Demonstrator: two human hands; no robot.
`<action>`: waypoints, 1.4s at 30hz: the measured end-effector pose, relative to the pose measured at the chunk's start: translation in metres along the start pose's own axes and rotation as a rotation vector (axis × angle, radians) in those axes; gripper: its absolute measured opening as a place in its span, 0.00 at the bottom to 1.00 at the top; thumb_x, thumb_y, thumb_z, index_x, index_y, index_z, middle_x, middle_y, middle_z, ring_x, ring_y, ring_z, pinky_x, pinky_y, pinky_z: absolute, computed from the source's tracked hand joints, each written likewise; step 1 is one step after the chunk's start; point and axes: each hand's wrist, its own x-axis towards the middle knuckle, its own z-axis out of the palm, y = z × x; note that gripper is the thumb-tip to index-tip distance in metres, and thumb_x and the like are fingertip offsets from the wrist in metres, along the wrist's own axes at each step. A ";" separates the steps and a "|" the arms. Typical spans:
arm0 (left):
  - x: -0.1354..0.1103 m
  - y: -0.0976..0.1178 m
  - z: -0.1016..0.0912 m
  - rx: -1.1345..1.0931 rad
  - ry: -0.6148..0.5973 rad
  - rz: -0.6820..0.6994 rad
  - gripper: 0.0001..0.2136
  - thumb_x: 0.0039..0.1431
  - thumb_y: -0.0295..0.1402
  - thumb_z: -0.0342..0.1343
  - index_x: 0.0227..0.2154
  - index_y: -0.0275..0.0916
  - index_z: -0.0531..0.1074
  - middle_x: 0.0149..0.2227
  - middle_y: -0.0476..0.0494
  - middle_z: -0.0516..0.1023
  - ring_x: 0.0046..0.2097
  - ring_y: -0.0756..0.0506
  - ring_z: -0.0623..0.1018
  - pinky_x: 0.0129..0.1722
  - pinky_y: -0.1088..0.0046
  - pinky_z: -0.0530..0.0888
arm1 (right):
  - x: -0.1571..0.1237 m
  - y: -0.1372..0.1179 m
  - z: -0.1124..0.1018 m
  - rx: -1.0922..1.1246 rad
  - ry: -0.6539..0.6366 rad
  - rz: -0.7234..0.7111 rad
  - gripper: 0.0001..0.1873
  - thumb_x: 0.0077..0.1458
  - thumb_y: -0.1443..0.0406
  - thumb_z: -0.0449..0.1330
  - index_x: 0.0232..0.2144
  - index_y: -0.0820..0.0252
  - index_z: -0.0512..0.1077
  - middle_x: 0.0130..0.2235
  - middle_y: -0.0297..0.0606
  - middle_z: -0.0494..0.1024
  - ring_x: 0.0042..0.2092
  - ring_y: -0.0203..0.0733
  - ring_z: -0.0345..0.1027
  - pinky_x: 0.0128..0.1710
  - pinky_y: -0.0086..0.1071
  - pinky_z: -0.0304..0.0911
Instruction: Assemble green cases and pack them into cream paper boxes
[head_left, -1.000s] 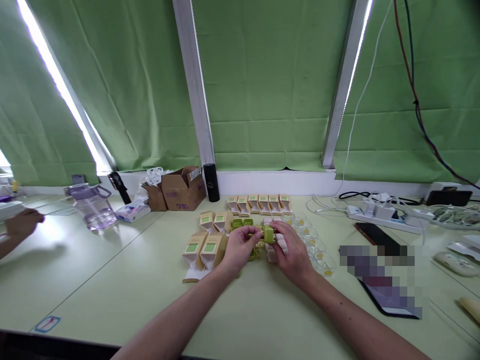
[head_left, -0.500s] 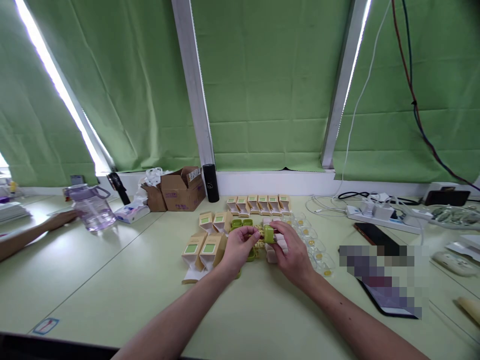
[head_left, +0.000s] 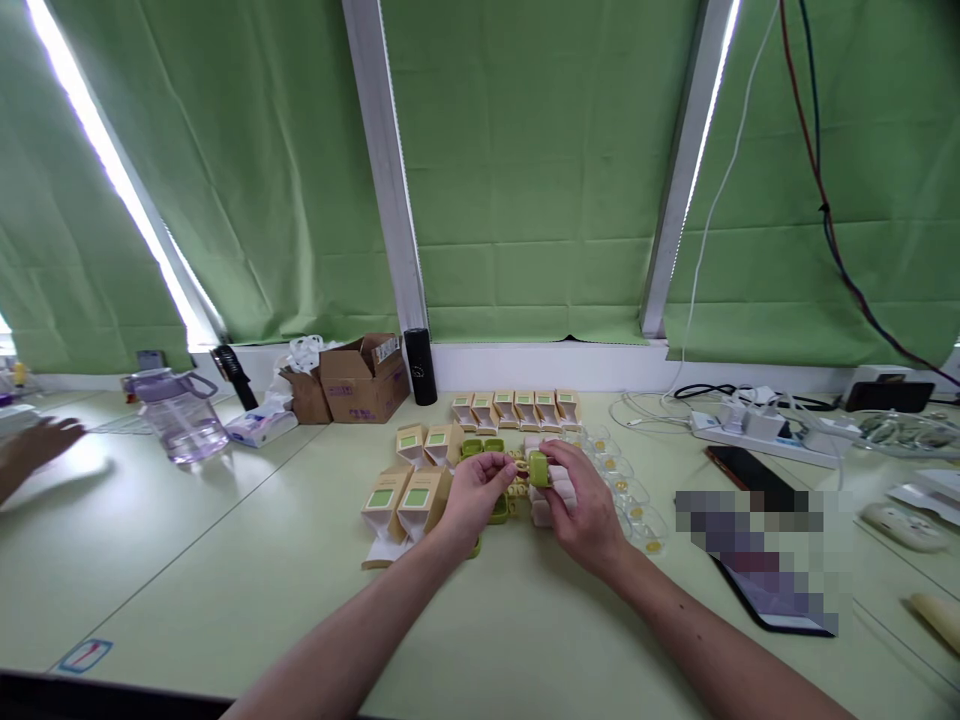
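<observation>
My right hand (head_left: 586, 505) is closed around a small green case (head_left: 538, 468), held above the table's middle. Facing it, my left hand (head_left: 474, 495) pinches a small yellowish piece (head_left: 520, 467) at the case's left side; its exact kind is too small to make out. Under and beside my hands lie more green cases (head_left: 495, 512), partly covered. Pale pinkish-white blocks (head_left: 541, 514) sit behind my right fingers. Clear plastic pieces with yellow spots (head_left: 635, 512) spread to the right of them. Left of my left hand stand open small cartons with green squares (head_left: 417, 500).
A row of small cartons (head_left: 516, 410) stands at the back. Further left are a cardboard box (head_left: 365, 380), a black cylinder (head_left: 421, 368) and a water bottle (head_left: 182, 418). A power strip (head_left: 765, 440) and phone (head_left: 754, 478) lie right. Another person's hand (head_left: 46, 440) is far left.
The other person's hand has moved left, away from the water bottle. My hands keep nearly the same hold on the green case and small piece.
</observation>
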 end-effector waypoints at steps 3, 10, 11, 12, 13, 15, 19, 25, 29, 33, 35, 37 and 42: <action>0.001 0.000 0.000 -0.011 -0.001 -0.003 0.22 0.46 0.50 0.73 0.30 0.35 0.79 0.29 0.45 0.79 0.31 0.49 0.75 0.32 0.75 0.70 | 0.001 -0.001 -0.001 0.015 -0.009 -0.004 0.29 0.60 0.71 0.57 0.63 0.54 0.64 0.59 0.50 0.75 0.61 0.56 0.70 0.58 0.54 0.72; 0.002 -0.002 -0.001 -0.045 -0.020 -0.005 0.18 0.48 0.47 0.72 0.30 0.36 0.79 0.30 0.44 0.80 0.33 0.48 0.77 0.35 0.74 0.72 | 0.003 -0.004 -0.002 0.097 -0.013 0.053 0.26 0.61 0.70 0.57 0.62 0.54 0.66 0.58 0.49 0.73 0.60 0.55 0.69 0.58 0.53 0.72; 0.002 -0.002 -0.001 -0.034 -0.016 -0.001 0.17 0.50 0.47 0.71 0.31 0.36 0.80 0.31 0.43 0.81 0.35 0.47 0.78 0.37 0.73 0.73 | 0.003 -0.004 -0.003 0.109 -0.012 0.060 0.26 0.62 0.70 0.57 0.62 0.54 0.66 0.58 0.49 0.73 0.60 0.55 0.69 0.59 0.53 0.72; 0.002 -0.002 -0.002 -0.020 -0.011 0.006 0.17 0.51 0.46 0.70 0.33 0.36 0.80 0.33 0.42 0.82 0.37 0.46 0.79 0.39 0.72 0.74 | 0.003 -0.005 -0.003 0.122 -0.012 0.065 0.26 0.62 0.70 0.57 0.62 0.54 0.66 0.58 0.49 0.72 0.60 0.55 0.68 0.59 0.53 0.72; 0.002 -0.002 -0.002 0.000 -0.006 0.020 0.16 0.52 0.44 0.70 0.35 0.36 0.81 0.35 0.41 0.83 0.39 0.44 0.80 0.41 0.70 0.74 | 0.003 -0.005 -0.003 0.134 -0.009 0.069 0.26 0.62 0.70 0.57 0.62 0.54 0.66 0.58 0.50 0.71 0.61 0.55 0.68 0.58 0.53 0.72; 0.002 -0.001 -0.005 0.063 0.003 0.084 0.16 0.55 0.41 0.68 0.42 0.36 0.80 0.41 0.37 0.84 0.45 0.41 0.81 0.46 0.66 0.75 | 0.003 -0.004 -0.003 0.142 0.002 0.074 0.26 0.63 0.70 0.57 0.62 0.54 0.66 0.59 0.50 0.71 0.61 0.55 0.67 0.57 0.53 0.73; -0.002 0.003 -0.010 0.312 0.024 0.344 0.20 0.57 0.31 0.65 0.53 0.41 0.77 0.53 0.37 0.80 0.58 0.37 0.75 0.57 0.59 0.71 | 0.004 -0.001 -0.003 0.113 0.028 0.052 0.27 0.63 0.69 0.57 0.63 0.53 0.65 0.58 0.49 0.72 0.60 0.56 0.69 0.55 0.53 0.75; -0.009 0.002 -0.007 0.621 -0.074 0.669 0.27 0.58 0.25 0.63 0.60 0.44 0.70 0.59 0.39 0.76 0.63 0.35 0.67 0.64 0.51 0.65 | 0.005 -0.002 -0.007 0.034 0.022 -0.095 0.24 0.63 0.71 0.56 0.61 0.54 0.64 0.57 0.50 0.76 0.60 0.55 0.71 0.57 0.54 0.74; -0.009 -0.001 -0.004 0.679 -0.111 0.775 0.23 0.61 0.27 0.63 0.59 0.44 0.70 0.55 0.38 0.78 0.59 0.36 0.70 0.63 0.51 0.65 | 0.005 -0.003 -0.009 -0.035 -0.018 -0.199 0.20 0.63 0.74 0.56 0.56 0.55 0.69 0.58 0.52 0.75 0.61 0.55 0.71 0.58 0.53 0.74; -0.008 -0.003 -0.005 0.689 -0.079 0.802 0.22 0.62 0.25 0.62 0.58 0.44 0.71 0.53 0.39 0.79 0.58 0.36 0.70 0.60 0.52 0.68 | 0.005 -0.003 -0.009 -0.064 -0.035 -0.229 0.21 0.63 0.74 0.55 0.56 0.56 0.70 0.58 0.53 0.75 0.61 0.55 0.71 0.57 0.52 0.74; -0.008 -0.004 -0.006 0.701 -0.062 0.812 0.22 0.62 0.24 0.61 0.58 0.44 0.71 0.53 0.39 0.79 0.57 0.36 0.71 0.60 0.51 0.68 | 0.005 -0.003 -0.008 -0.080 -0.038 -0.235 0.22 0.63 0.74 0.55 0.57 0.56 0.71 0.58 0.53 0.75 0.60 0.55 0.72 0.56 0.52 0.75; -0.008 -0.005 -0.006 0.713 -0.056 0.826 0.22 0.62 0.24 0.61 0.58 0.43 0.71 0.53 0.39 0.78 0.56 0.36 0.71 0.59 0.51 0.67 | 0.005 -0.003 -0.008 -0.091 -0.041 -0.242 0.22 0.63 0.74 0.55 0.58 0.56 0.71 0.58 0.53 0.75 0.60 0.56 0.72 0.56 0.52 0.75; -0.008 -0.005 -0.006 0.714 -0.044 0.826 0.22 0.60 0.22 0.61 0.57 0.43 0.72 0.52 0.39 0.79 0.56 0.36 0.71 0.58 0.51 0.68 | 0.005 -0.002 -0.008 -0.120 -0.063 -0.258 0.23 0.64 0.73 0.55 0.60 0.57 0.70 0.59 0.54 0.74 0.60 0.55 0.72 0.56 0.52 0.75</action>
